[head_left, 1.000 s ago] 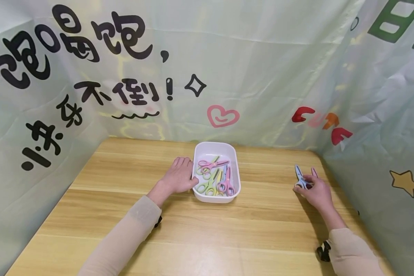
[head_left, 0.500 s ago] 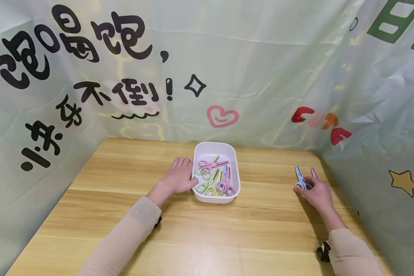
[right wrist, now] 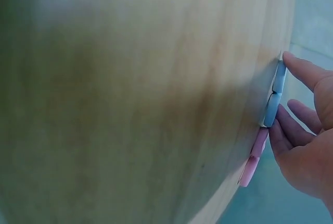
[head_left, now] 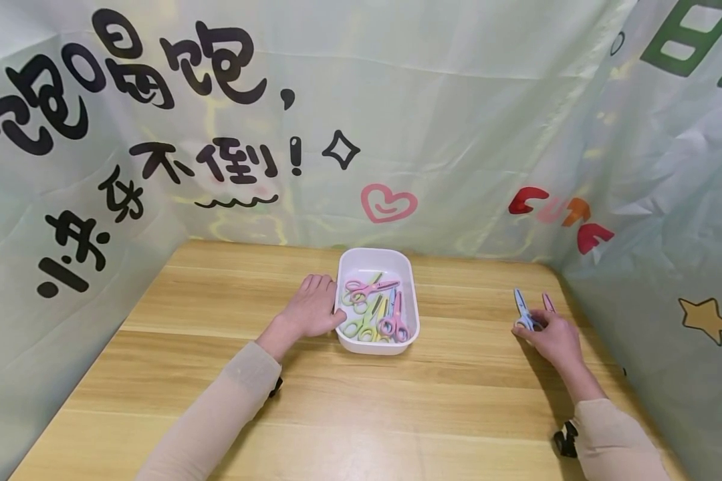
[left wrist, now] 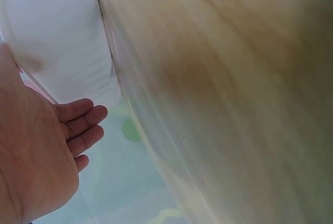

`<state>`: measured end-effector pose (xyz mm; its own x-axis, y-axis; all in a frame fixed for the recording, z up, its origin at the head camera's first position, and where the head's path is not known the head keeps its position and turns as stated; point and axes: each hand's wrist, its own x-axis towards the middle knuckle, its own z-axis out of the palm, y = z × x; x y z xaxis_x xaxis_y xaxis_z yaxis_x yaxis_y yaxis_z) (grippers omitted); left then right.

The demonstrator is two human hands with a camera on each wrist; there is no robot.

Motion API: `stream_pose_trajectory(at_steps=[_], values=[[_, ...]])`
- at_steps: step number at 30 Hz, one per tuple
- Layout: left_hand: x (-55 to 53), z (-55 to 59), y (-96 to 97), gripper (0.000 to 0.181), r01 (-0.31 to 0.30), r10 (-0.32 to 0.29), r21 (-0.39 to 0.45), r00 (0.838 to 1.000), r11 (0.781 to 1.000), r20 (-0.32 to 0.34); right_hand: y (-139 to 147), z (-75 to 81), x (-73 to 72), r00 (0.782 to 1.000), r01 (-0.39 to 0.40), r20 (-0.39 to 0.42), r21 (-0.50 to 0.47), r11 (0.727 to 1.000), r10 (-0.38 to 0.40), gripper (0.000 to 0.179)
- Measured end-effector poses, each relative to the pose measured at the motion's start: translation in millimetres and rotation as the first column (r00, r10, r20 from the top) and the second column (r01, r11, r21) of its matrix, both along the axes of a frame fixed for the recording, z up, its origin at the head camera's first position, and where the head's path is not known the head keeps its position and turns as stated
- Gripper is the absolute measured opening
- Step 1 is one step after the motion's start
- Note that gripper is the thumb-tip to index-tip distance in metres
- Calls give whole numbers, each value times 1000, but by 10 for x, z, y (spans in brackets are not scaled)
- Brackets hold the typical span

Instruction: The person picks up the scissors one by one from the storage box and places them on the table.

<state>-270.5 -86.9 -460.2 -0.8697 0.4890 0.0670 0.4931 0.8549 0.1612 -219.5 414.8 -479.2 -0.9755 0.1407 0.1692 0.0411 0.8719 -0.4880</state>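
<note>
In the head view my left hand (head_left: 311,307) rests against the left side of a white plastic box (head_left: 378,348), its thumb over the rim. The left wrist view shows its fingers loosely extended by the box wall (left wrist: 57,31). Inside the box lie several pairs of scissors: pink scissors (head_left: 395,324), green, yellow and blue ones. On the right of the table, my right hand (head_left: 556,337) pinches the handles of blue scissors (head_left: 521,304) between thumb and fingers. Those scissors lie on the tabletop, blades pointing away. Right beside them are pink scissors (right wrist: 253,164), mostly hidden by the hand in the head view.
The wooden table (head_left: 361,414) has printed cloth walls (head_left: 457,133) along its back and both sides. The pink scissors sit close to the right-hand cloth. Black straps with devices are on both wrists.
</note>
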Motion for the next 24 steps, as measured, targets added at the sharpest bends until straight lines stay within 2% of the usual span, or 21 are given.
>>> stream_pose_trajectory(at_steps=[8,17,20,24], values=[[7,-9,6,60,-8,8,-7,1000,1000,4,-20,36,28,999,16,38,-49,999,-15,69],[14,-11,11,58,-9,9,3,1000,1000,0,-209,169,23,998,44,52,-131,990,-38,70],[15,-7,14,58,-8,8,9,1000,1000,-1,-294,215,12,999,27,25,-205,978,-22,71],[4,-4,15,58,-9,9,-2,1000,1000,3,-411,285,-5,999,-37,-31,-278,960,30,68]])
